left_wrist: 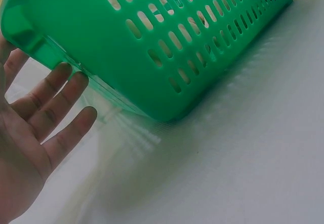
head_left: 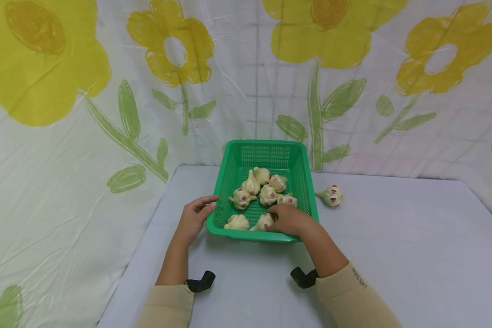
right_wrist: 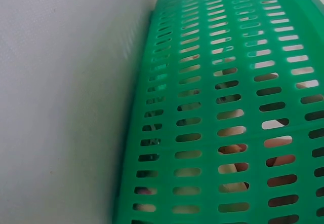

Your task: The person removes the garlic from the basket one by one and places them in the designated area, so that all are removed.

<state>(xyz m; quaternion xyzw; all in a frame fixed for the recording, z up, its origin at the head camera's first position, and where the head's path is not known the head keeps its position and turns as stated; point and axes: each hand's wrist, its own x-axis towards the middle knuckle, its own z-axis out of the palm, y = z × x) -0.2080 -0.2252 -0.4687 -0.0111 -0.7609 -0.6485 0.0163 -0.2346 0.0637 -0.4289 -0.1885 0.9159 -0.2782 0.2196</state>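
Observation:
A green plastic basket (head_left: 309, 182) with slotted walls holds several garlic bulbs (head_left: 251, 183). My left hand (head_left: 192, 219) is at the basket's left side, its fingers extended. In the left wrist view, the fingertips of my left hand (left_wrist: 43, 112) reach the outer wall of the basket (left_wrist: 96, 51). My right hand (head_left: 292, 219) reaches over the near right corner into the basket. Its thumb and fingers grip a garlic bulb (head_left: 264, 222) by the near wall. Through the slots of the basket (right_wrist: 207, 127) in the right wrist view, only bits of hand and garlic show.
One garlic bulb (head_left: 333, 195) lies outside, right of the basket, on the white table (head_left: 393, 255). A cloth (head_left: 246, 100) printed with yellow flowers hangs behind the table and along its left side. Black wrist mounts (head_left: 202, 281) jut out by both sleeves.

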